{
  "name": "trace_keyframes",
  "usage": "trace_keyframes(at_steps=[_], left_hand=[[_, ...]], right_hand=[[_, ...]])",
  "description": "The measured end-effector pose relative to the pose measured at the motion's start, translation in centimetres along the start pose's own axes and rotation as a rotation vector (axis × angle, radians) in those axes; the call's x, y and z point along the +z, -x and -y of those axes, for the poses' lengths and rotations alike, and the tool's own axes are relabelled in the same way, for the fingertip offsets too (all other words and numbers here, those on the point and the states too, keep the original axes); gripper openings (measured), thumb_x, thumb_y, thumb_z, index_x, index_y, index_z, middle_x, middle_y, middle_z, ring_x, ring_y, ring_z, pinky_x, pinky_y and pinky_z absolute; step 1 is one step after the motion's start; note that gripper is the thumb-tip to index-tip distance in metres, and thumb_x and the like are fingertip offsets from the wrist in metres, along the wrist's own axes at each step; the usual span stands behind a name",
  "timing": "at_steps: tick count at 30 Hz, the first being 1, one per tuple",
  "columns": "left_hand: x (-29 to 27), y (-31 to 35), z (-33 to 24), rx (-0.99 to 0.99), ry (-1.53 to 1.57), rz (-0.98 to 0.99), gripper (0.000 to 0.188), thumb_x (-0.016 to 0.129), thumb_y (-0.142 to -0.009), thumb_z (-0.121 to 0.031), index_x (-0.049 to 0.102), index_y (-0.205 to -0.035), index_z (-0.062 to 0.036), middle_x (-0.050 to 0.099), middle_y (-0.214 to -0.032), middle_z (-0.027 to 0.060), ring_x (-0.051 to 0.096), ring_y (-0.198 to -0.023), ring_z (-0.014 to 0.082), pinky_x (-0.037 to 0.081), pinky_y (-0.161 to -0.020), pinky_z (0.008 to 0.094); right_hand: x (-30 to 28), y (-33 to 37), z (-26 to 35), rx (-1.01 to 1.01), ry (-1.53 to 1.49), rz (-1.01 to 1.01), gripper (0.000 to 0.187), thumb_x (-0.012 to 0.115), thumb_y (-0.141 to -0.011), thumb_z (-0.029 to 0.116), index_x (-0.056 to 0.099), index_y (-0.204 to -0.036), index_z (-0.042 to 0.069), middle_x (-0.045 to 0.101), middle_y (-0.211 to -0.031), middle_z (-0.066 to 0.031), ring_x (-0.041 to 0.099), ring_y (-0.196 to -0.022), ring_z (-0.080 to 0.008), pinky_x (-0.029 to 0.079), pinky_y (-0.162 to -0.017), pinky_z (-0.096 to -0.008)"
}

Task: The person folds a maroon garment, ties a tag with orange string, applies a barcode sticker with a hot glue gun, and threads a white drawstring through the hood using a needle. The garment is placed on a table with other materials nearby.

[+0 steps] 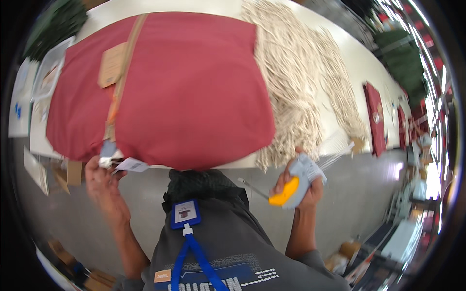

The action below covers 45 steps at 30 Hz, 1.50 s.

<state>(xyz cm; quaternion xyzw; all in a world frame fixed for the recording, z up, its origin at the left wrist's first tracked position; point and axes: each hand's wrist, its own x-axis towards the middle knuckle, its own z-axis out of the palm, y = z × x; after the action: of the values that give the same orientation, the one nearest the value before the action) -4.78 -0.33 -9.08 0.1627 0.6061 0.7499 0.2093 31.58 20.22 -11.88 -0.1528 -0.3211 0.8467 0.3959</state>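
1. Far left of the frame: the left hand [103, 182] was up at the near edge of the red fabric piece [165, 87], fingers pinched on the small white paper tags [124, 164] hanging from its lower left corner. Those tags looked light and flimsy, easy to crease, so a pinch near the corner where they hang seemed the sensible hold.
2. Centre: the red piece lay flat on the white counter [361, 63], with a tan strap [121, 72] and a cardboard label [111, 64] at its upper left. It looked soft and limp; I'd judge it would sag if lifted by one edge.
3. Right of centre: a heap of cream cord fringe [296, 82] lay beside the fabric, touching it.
4. Lower right: the right hand [305, 186] was wrapped shut around a grey and yellow tagging gun [297, 183], needle [252, 187] pointing left. Rigid and light, I'd guess; the grip is the place to hold it.
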Motion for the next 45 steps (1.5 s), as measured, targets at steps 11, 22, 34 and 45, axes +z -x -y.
trace_keyframes(at_steps=[11, 22, 34, 45], left_hand=[[-1.6, 0.4, 0.0, 0.17, -0.423, -0.073, 0.029, 0.063, -0.1, 0.0, 0.055, -0.128, 0.0026, 0.063, -0.113, 0.0085, 0.059, -0.107, 0.0125, 0.047, -0.097, 0.0282], [-1.6, -3.3, -8.5, 0.216, -0.548, 0.103, 0.042, 0.053, -0.1, -0.005, 0.051, -0.142, 0.004, 0.061, -0.126, 0.0115, 0.064, -0.108, 0.018, 0.051, -0.096, 0.0319], [2.7, -14.7, -11.0, 0.145, -0.998, 0.649, 0.032, 0.063, -0.092, 0.0, 0.069, -0.123, -0.0025, 0.062, -0.09, -0.0026, 0.055, -0.082, 0.0073, 0.048, -0.077, 0.025], [0.2, -12.6, -8.3, 0.256, -0.753, 0.39, 0.024, 0.065, -0.095, -0.001, 0.07, -0.118, 0.0008, 0.069, -0.099, 0.0045, 0.064, -0.093, 0.0121, 0.052, -0.088, 0.0281]], right_hand=[[-10.2, 0.5, -13.1, -0.046, 0.201, -0.938, 0.037, 0.08, -0.09, 0.014, 0.062, -0.119, -0.002, 0.072, -0.102, -0.0112, 0.07, -0.092, -0.0201, 0.058, -0.081, -0.0349], [-14.3, -4.7, -17.2, -0.008, 0.677, -1.006, 0.039, 0.079, -0.089, 0.019, 0.061, -0.116, -0.002, 0.067, -0.098, -0.0107, 0.063, -0.085, -0.0164, 0.052, -0.075, -0.0335], [-15.7, -5.2, -17.5, 0.143, 0.753, -0.892, 0.048, 0.074, -0.096, 0.02, 0.052, -0.133, -0.001, 0.063, -0.097, -0.0053, 0.059, -0.082, -0.0139, 0.049, -0.075, -0.0294], [-15.1, -2.8, -15.8, 0.191, 0.986, -0.714, 0.06, 0.072, -0.096, 0.008, 0.044, -0.147, -0.003, 0.061, -0.131, -0.019, 0.065, -0.111, -0.0234, 0.052, -0.091, -0.0341]])
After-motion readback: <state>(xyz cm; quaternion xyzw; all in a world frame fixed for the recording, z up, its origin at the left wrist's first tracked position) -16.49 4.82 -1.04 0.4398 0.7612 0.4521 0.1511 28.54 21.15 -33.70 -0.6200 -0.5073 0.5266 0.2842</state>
